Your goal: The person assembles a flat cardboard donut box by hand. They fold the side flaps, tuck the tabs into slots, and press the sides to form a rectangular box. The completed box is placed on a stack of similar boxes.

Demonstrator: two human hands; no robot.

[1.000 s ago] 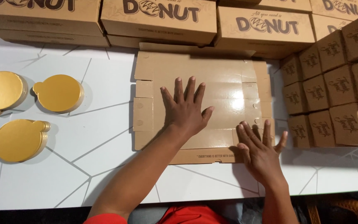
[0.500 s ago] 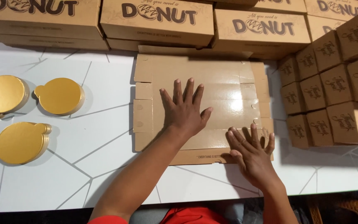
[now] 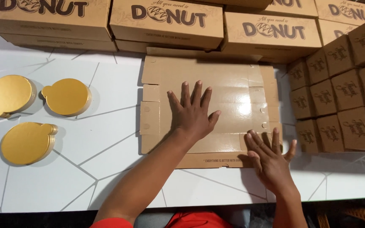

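Under my palms lies an unfolded brown cardboard box blank point(image 3: 233, 90), flat on the white tabletop point(image 3: 106, 139), glossy inner face up, side flaps spread and creases showing. Its far edge sits just beside the row of assembled donut boxes point(image 3: 167, 21); its right flaps come near the stack of small brown boxes point(image 3: 339, 101). The printed near flap points toward me.

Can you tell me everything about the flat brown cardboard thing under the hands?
The flat cardboard box blank is an unfolded brown sheet with creases, side flaps and small round holes, slightly glossy under the light. It lies flat on the white table, its far edge against the stacked printed boxes. The left hand presses on its middle with spread fingers; the right hand rests on its near right corner.
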